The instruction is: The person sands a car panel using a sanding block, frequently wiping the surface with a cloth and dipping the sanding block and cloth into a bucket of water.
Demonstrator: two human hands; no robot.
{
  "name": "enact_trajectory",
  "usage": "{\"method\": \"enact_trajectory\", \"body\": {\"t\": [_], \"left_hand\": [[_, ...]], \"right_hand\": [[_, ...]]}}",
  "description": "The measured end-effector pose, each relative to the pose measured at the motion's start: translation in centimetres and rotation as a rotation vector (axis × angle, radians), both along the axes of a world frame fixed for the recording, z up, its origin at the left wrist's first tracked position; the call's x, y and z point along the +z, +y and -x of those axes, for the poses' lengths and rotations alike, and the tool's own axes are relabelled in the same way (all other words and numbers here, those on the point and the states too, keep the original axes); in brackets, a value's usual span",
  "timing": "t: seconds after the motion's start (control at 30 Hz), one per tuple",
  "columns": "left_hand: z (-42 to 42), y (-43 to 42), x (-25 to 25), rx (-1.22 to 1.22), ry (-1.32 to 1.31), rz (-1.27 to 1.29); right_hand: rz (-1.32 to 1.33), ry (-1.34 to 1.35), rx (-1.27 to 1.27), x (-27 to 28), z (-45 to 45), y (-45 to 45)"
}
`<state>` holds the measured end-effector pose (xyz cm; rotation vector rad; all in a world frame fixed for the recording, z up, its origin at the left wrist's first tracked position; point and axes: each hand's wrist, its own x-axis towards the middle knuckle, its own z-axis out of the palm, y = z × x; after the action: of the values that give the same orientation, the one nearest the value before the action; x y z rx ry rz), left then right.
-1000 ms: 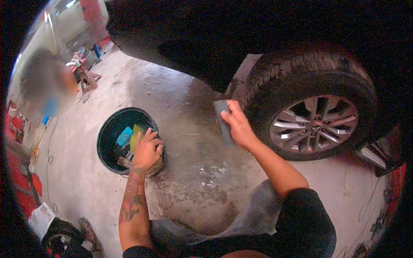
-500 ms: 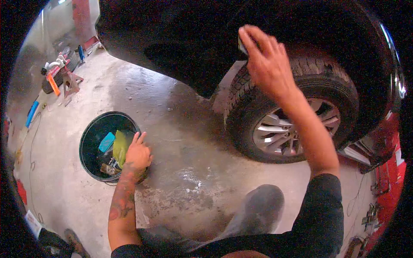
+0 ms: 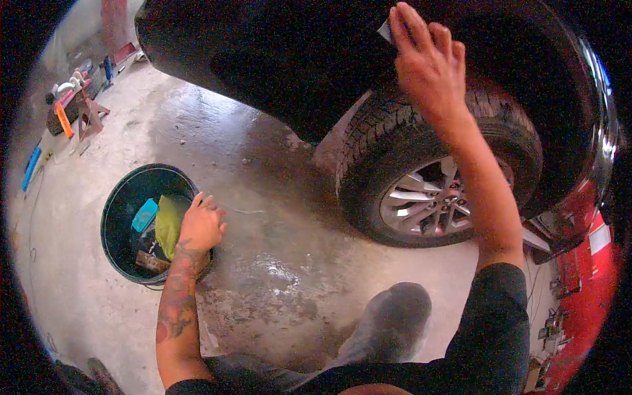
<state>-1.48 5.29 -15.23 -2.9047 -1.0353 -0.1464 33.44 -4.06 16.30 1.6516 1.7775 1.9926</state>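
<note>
My right hand (image 3: 431, 69) is raised against the dark body panel (image 3: 289, 59) of a vehicle, above the front of the tire (image 3: 382, 164). Its fingers press a thin, light grey flat piece (image 3: 385, 30), perhaps sandpaper, of which only an edge shows. My left hand (image 3: 203, 225) rests at the right rim of a black bucket (image 3: 113, 210), fingers loosely bent and apart, its thumb hidden. Inside the bucket lie a yellow-green cloth (image 3: 171, 220), a turquoise block (image 3: 145, 214) and a brownish piece (image 3: 151, 262).
An alloy wheel (image 3: 428, 197) stands close before me on the right. Further left on the wet-patched concrete floor (image 3: 263, 197) are a jack stand (image 3: 90, 118), an orange-handled tool (image 3: 64, 120) and a blue object (image 3: 31, 168). Red equipment (image 3: 596, 289) lines the right edge.
My right hand has moved up and slightly right along the panel with the flat piece. My left hand stays by the bucket rim, its fingers a little more bent; the view has shifted slightly.
</note>
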Motion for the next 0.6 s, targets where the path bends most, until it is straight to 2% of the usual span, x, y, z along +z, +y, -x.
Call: {"method": "enact_trajectory", "body": {"t": [0.03, 0.1, 0.17, 0.23, 0.3, 0.4, 0.5, 0.6], "left_hand": [[0.1, 0.1, 0.0, -0.013, 0.004, 0.007], [0.3, 0.2, 0.3, -0.024, 0.010, 0.013], [-0.2, 0.6, 1.4, -0.035, 0.046, 0.074], [-0.6, 0.8, 1.3, -0.037, 0.046, 0.063], [-1.0, 0.7, 1.4, -0.045, 0.038, 0.047], [-1.3, 0.6, 2.0, -0.019, 0.074, 0.061], [-1.3, 1.1, 1.6, -0.016, 0.027, -0.005], [-1.7, 1.2, 1.7, -0.043, 0.066, 0.049]], "right_hand": [[-0.037, 0.032, -0.034, -0.7, 0.0, 0.3], [0.120, -0.044, 0.056, -2.4, 0.1, 0.6], [0.088, 0.032, 0.140, -2.0, -1.9, 1.5], [-0.030, 0.168, 0.111, -0.7, -1.8, 1.2], [-0.057, 0.185, 0.147, -1.1, -2.3, 1.8], [0.145, 0.132, 0.054, -5.6, -2.1, 2.8], [0.325, 0.081, 0.124, -8.3, -3.0, 3.1], [0.084, 0.207, 0.054, -4.3, -2.6, 2.6]]}}
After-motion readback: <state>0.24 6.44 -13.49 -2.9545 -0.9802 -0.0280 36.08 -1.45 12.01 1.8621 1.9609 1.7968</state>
